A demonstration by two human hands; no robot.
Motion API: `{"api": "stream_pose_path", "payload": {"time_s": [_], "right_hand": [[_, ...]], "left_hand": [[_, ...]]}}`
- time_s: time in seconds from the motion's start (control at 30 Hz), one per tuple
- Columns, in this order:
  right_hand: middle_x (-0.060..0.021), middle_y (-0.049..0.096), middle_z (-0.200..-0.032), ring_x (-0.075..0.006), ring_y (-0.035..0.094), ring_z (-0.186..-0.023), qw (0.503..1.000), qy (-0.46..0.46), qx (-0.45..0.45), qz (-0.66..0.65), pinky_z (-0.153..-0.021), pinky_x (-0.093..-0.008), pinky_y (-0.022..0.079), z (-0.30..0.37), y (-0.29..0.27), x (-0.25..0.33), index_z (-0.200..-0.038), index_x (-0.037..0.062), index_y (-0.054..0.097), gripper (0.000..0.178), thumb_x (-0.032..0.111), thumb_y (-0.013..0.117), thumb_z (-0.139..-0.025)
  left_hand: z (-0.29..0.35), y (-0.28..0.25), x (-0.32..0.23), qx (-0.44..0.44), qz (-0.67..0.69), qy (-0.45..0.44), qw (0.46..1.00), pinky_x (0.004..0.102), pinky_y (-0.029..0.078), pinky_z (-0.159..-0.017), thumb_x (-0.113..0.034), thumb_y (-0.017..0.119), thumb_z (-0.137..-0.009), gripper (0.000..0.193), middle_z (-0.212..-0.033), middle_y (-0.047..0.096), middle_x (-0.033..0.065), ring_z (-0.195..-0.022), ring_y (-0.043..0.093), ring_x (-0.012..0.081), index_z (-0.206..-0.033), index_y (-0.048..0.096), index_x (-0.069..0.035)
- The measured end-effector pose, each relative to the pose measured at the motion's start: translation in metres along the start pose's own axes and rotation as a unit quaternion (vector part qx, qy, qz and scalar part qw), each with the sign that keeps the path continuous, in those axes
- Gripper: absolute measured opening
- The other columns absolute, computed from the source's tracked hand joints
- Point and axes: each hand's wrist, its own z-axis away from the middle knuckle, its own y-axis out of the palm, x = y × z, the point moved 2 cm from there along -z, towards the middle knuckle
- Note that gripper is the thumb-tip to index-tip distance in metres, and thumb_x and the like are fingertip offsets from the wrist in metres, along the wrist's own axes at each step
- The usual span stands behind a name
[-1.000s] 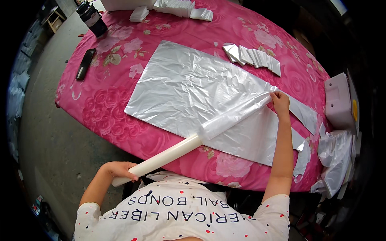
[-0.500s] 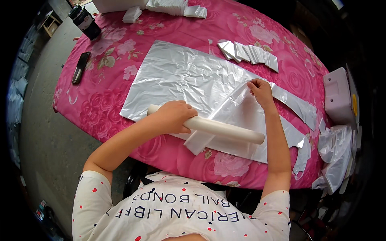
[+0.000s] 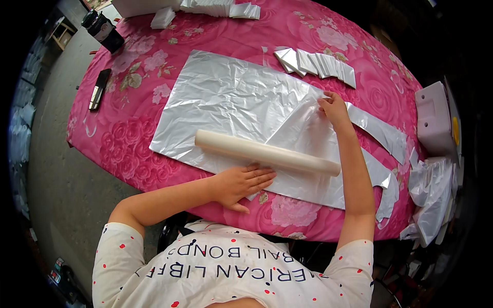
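Observation:
A pile of thin, crinkled, silvery-white plastic bags [image 3: 221,95] lies across the table, its handle-like strips reaching to the right. On top rests a long cream-coloured roll [image 3: 267,152], slanting down to the right, with neither hand on it. My left hand [image 3: 243,186] lies flat, fingers stretched, pressing on the near edge of the plastic just below the roll. At the far edge, my right hand [image 3: 334,109] pinches a fold of the top plastic bag between thumb and fingers. The folded layer runs from there toward the roll.
Folded white packets [image 3: 318,65] lie beyond the bags, and more packets [image 3: 218,7] sit at the far edge. A dark bottle [image 3: 103,32] and a phone [image 3: 99,90] are at the left. On the right are a white box [image 3: 434,120] and loose plastic [image 3: 430,195]. Pink floral cloth [image 3: 128,118] covers the table.
My left hand has let go of the roll and moved nearer to me, flattening onto the plastic's edge. The roll now lies free. My right hand's pinch has shifted slightly toward the far edge.

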Motion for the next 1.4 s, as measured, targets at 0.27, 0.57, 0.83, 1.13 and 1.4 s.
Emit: {"api": "stream_pose_path", "payload": {"time_s": [0.27, 0.57, 0.83, 1.13, 1.4], "right_hand": [[-0.0146, 0.057, -0.11, -0.0298, 0.054, -0.102, 0.904, -0.311, 0.197, 0.216, -0.088, -0.0369, 0.043, 0.156, 0.035, 0.029, -0.113, 0.0048, 0.057, 0.038, 0.011, 0.065, -0.076], [-0.0109, 0.058, -0.107, -0.0303, 0.054, -0.096, 0.897, -0.298, -0.018, 0.327, -0.083, -0.0374, 0.044, 0.16, -0.017, -0.025, -0.119, 0.008, 0.055, 0.047, 0.004, 0.064, -0.073], [-0.0135, 0.058, -0.112, -0.0294, 0.053, -0.103, 0.946, -0.163, -0.137, 0.242, -0.089, -0.0354, 0.041, 0.128, -0.107, -0.064, -0.122, 0.0057, 0.054, 0.043, 0.006, 0.061, -0.08], [-0.0095, 0.059, -0.105, -0.0282, 0.053, -0.098, 0.906, -0.354, 0.117, 0.201, -0.085, -0.0361, 0.044, 0.189, 0.025, 0.004, -0.113, 0.0089, 0.059, 0.046, 0.002, 0.065, -0.068], [-0.0103, 0.06, -0.109, -0.0287, 0.053, -0.101, 0.919, -0.328, 0.063, 0.209, -0.087, -0.0373, 0.044, 0.099, 0.022, 0.013, -0.112, 0.0089, 0.06, 0.041, 0.001, 0.063, -0.072]], "left_hand": [[-0.005, 0.02, -0.034, -0.029, -0.02, -0.079, 0.996, 0.044, 0.016, -0.11, -0.057, 0.045, -0.079, 0.087, -0.143, 0.024, 0.0226, -0.135, 0.021, 0.0319, -0.135, 0.028, 0.007], [-0.008, 0.015, -0.042, -0.011, -0.009, -0.087, 0.996, 0.043, 0.012, -0.111, -0.054, 0.048, -0.079, 0.087, -0.146, 0.017, 0.0223, -0.137, 0.016, 0.0319, -0.137, 0.024, 0.006], [-0.001, -0.015, -0.009, -0.027, 0.019, -0.04, 0.999, 0.0438, 0.015, -0.11, -0.054, 0.049, -0.08, 0.086, -0.146, 0.017, 0.0205, -0.137, 0.015, 0.0324, -0.139, 0.02, 0.003], [-0.007, 0.027, -0.054, -0.031, -0.013, -0.122, 0.992, 0.0469, 0.017, -0.108, -0.058, 0.052, -0.076, 0.079, -0.146, 0.02, 0.0197, -0.135, 0.02, 0.0346, -0.139, 0.031, -0.014], [-0.006, 0.013, -0.048, 0.035, -0.007, -0.037, 0.999, 0.0425, 0.02, -0.108, -0.047, 0.059, -0.075, 0.077, -0.144, 0.024, 0.0183, -0.134, 0.023, 0.0302, -0.134, 0.035, -0.005]]}}
